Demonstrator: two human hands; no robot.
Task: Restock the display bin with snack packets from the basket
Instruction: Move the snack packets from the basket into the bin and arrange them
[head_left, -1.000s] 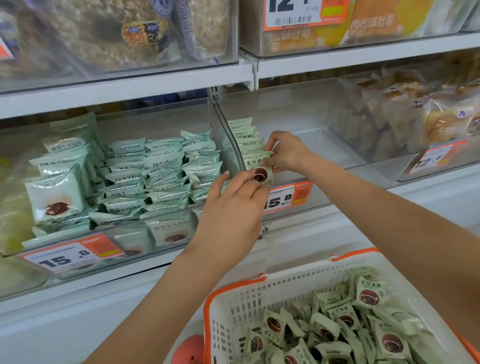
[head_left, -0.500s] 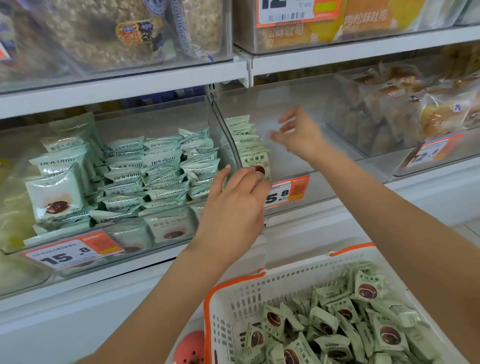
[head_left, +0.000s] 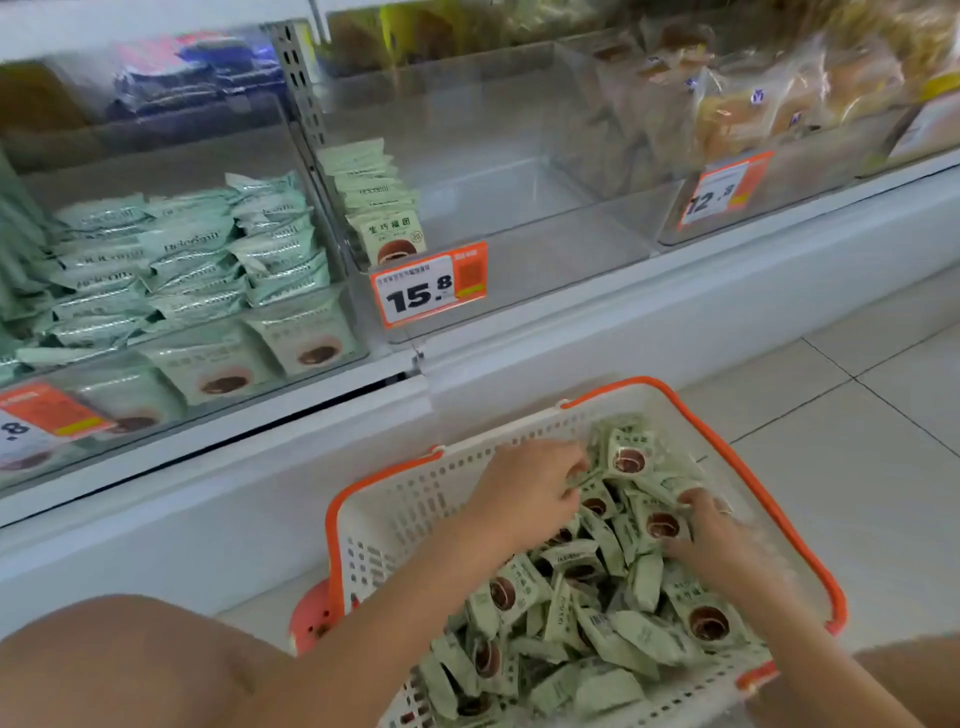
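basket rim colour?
Orange rim on a white perforated basket; seen clearly in the head view.

I see a clear glossy plastic display bin (head_left: 545, 260), matt green film snack packets (head_left: 613, 639), perforated white plastic basket (head_left: 410, 514).

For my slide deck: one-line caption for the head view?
Both hands dig into green packets in the basket below a barely filled bin.

Bagged bread (head_left: 737, 111); tiled floor (head_left: 857, 415)
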